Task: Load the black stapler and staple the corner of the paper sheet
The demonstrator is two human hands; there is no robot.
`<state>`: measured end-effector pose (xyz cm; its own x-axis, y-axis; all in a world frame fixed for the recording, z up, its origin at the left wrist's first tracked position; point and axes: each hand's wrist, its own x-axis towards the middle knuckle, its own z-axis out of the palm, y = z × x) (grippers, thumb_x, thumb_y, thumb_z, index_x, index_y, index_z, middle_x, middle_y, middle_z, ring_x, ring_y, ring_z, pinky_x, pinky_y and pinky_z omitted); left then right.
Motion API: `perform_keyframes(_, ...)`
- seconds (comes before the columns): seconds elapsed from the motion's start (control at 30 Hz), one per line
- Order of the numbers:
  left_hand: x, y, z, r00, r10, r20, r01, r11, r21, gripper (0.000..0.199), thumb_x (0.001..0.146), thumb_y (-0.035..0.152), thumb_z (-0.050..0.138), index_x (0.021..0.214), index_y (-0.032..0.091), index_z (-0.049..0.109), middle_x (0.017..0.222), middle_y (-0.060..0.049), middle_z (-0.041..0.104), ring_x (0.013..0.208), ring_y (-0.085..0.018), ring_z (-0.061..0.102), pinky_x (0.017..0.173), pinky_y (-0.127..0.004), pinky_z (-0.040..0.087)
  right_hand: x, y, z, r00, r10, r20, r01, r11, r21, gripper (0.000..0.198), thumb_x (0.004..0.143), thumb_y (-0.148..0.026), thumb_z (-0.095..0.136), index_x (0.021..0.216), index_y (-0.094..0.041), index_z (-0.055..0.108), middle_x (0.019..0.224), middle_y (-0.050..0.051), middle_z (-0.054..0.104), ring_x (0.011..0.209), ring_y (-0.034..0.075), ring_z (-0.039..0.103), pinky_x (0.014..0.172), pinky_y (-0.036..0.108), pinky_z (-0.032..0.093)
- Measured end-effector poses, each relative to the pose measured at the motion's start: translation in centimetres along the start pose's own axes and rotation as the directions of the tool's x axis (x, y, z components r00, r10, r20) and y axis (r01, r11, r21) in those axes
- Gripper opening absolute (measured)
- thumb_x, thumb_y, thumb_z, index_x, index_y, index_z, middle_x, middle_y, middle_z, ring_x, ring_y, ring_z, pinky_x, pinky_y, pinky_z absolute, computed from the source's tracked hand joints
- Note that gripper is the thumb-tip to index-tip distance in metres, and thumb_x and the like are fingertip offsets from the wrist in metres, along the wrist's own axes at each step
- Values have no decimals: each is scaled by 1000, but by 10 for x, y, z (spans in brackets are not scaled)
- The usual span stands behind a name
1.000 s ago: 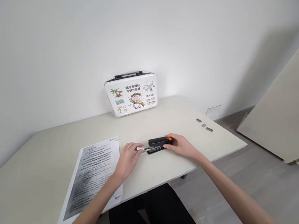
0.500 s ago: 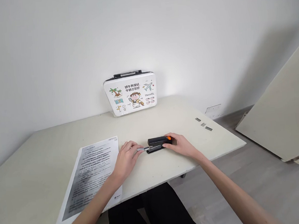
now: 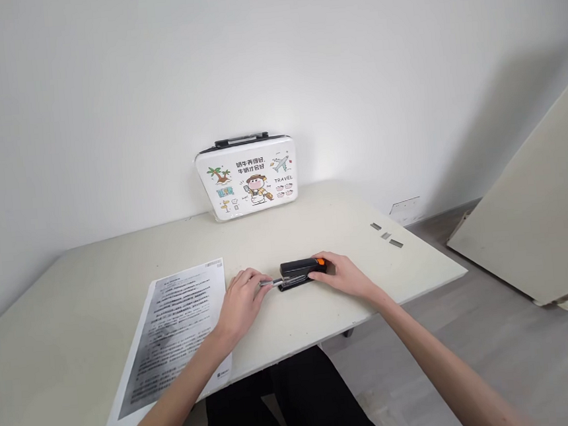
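Note:
A black stapler with an orange rear part lies on the table, its top raised from its base. My right hand grips its rear end, thumb on the near side and fingers behind. At the stapler's left end my left hand is closed, thumb and fingers pinching a thin silvery metal strip. That strip reaches to the stapler's open front; whether it is loose staples or a part of the stapler, I cannot tell. Left of my left hand lies a printed sheet, partly under my forearm.
A white case with cartoon prints and a black handle leans against the wall at the back of the table. Several short grey staple strips lie near the table's right side. A pale panel stands on the floor at right.
Almost nothing has moved. My left fingers have shifted very slightly at the metal strip; the stapler and my right hand stay in place.

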<state>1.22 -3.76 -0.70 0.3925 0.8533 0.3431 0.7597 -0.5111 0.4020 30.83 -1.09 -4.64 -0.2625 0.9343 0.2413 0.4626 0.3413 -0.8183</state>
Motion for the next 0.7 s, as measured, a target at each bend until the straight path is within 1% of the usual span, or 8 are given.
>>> perform_keyframes(0.27,0,0,7,999,-23,23,23,1000,-7,28,105,42,52,111,25,74,109,-5,70,103,-26,65,97,-44,50,0,-3,-1,1000,-3,6,3,1000,10,35,89,-50,70,114,-26,69,112,4,75,102,26,67,89,38,52)
perform_keyframes(0.4,-5,-11,1,998,-53,41,55,998,-39,26,102,46,58,109,26,74,111,-4,72,107,-27,65,97,-43,51,-1,-5,-2,1000,0,6,0,1000,23,35,89,-50,70,116,-26,69,114,4,75,102,26,67,90,38,52)
perform_keyframes(0.47,-8,-19,-5,995,-54,81,61,994,-89,27,100,47,61,112,27,74,111,-4,73,107,-26,67,96,-42,52,-1,-4,-2,1000,-3,12,2,999,48,35,89,-49,71,116,-27,69,116,4,75,104,26,67,91,38,52)
perform_keyframes(0.6,-12,-30,-16,979,31,200,18,971,-239,29,98,50,66,115,29,76,105,-3,76,97,-23,70,91,-38,54,-1,-3,-4,999,-14,52,8,993,115,36,88,-49,73,117,-27,71,118,4,75,110,27,67,98,41,51)
perform_keyframes(0.7,-10,-31,-15,971,112,212,-39,946,-321,31,92,55,73,110,30,80,99,-4,78,93,-23,70,88,-37,55,0,-4,-5,993,-35,113,17,987,162,39,86,-50,76,117,-27,72,121,4,75,115,28,66,102,41,51)
